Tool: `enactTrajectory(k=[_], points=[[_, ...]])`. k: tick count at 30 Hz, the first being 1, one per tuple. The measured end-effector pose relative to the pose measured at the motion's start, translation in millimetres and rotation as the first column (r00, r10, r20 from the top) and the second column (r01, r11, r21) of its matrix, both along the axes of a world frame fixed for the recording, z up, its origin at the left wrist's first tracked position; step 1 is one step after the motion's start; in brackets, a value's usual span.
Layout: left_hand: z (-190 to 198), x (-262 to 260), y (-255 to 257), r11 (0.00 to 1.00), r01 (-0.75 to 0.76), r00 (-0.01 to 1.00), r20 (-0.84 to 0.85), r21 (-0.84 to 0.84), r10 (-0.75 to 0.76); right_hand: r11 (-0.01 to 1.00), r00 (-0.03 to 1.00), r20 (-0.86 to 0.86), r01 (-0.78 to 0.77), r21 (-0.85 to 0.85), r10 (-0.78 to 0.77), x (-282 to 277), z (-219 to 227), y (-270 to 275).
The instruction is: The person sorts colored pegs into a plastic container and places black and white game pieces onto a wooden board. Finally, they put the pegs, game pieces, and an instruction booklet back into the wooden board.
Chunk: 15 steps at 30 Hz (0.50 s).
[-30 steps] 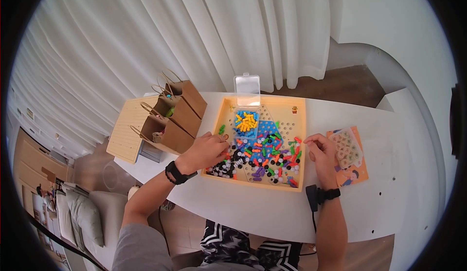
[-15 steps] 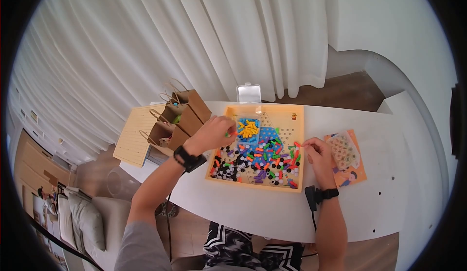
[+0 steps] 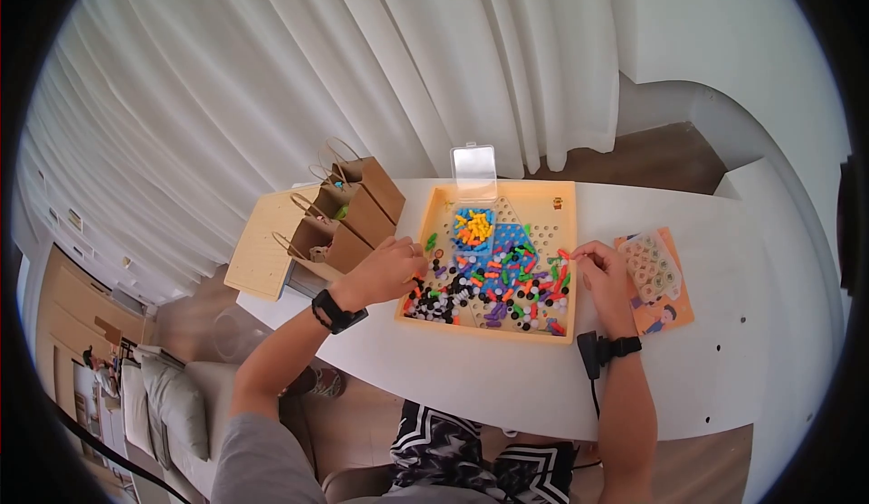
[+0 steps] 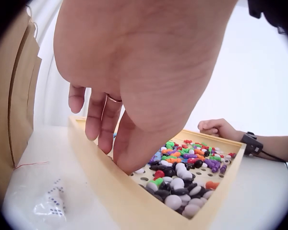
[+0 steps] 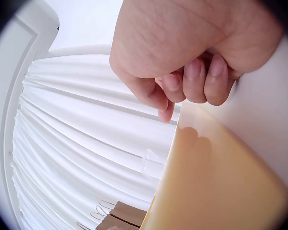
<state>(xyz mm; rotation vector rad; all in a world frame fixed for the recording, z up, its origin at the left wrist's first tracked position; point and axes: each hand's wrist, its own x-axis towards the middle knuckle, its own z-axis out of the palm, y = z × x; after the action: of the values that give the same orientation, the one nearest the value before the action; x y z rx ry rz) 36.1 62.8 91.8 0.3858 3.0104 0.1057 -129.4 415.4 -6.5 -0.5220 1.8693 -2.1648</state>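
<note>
White curtain (image 3: pixel 407 70) hangs behind the table (image 3: pixel 453 386), where the tray (image 3: pixel 571 214) is covered with loose, mixed pieces (image 3: pixel 434 305). The left hand (image 3: pixel 385 271) has just been brought down from beside the box (image 3: pixel 494 229) to the tray's left rim, so the pieces there are put within easier reach. Its fingers are hung loosely over the rim; whether a piece is touched cannot be told. The right hand (image 3: pixel 608 282) is held at the right rim, fingers loosely curled, with nothing seen in them. Yellow, blue and some orange pegs (image 3: pixel 465 232) are held in the box, inside the tray, its clear lid (image 3: pixel 476 165) raised. The left side is crowded by paper bags (image 3: pixel 348 243), while a packet (image 3: pixel 654 269) is laid on the booklet (image 3: pixel 676 312) at the right.
</note>
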Motion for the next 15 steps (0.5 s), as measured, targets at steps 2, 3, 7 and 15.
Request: enactTrajectory(k=[2, 3, 7, 15], points=[[-3, 3, 4, 0.991, 0.063, 0.995, -0.073, -0.121, -0.072, 1.0, 0.999, -0.032, -0.001, 0.009, 0.002, 0, 0, 0], [-6, 4, 5, 0.99, 0.064, 0.995, -0.074, -0.122, -0.073, 1.0, 0.999, -0.033, -0.001, 0.008, 0.001, 0, 1, 0], [-14, 4, 12, 0.933, 0.146, 0.972, -0.129, -0.33, -0.198, 1.0, 1.0, -0.012, 0.002, -0.007, -0.002, 1, 4, 0], [-4, -12, 9, 0.917, 0.168, 0.97, -0.107, -0.361, -0.22, 1.0, 1.0, 0.007, -0.002, -0.021, 0.002, -1, 0, 0]])
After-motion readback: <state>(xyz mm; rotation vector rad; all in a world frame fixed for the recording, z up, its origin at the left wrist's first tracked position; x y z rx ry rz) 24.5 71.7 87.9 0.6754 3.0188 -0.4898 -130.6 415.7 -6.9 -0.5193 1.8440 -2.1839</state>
